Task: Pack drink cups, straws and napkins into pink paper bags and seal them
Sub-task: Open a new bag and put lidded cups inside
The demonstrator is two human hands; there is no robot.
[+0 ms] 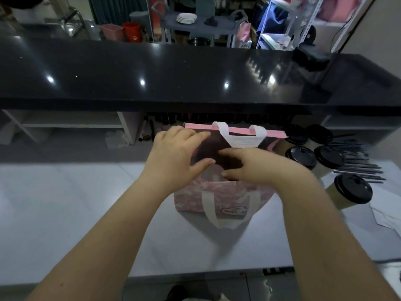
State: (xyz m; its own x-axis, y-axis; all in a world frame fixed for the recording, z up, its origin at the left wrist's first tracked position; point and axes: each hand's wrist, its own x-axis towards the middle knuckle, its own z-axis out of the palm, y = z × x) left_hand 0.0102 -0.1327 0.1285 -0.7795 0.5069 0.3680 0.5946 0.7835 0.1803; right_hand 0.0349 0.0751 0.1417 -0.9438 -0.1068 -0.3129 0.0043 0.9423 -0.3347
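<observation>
Head view: the pink paper bag stands upright on the white surface, mouth open and dark inside. Its far white handle is folded down over the mouth; its near white handle hangs down the front wall.

The left hand lies over the left part of the bag's mouth. Its grip is spread: fingers fairly straight across the rim, thumb stretched toward the bag's near edge.

The right hand sits at the bag's near rim, fingers pointing left over the mouth. Motion blur hides whether this grip pinches the rim or only touches it.

Right of the bag stand paper cups with black lids. Black straws lie beyond the cups, farther from the bag. White paper sheets lie to the bag's near right. A glossy black counter runs behind the bag.
</observation>
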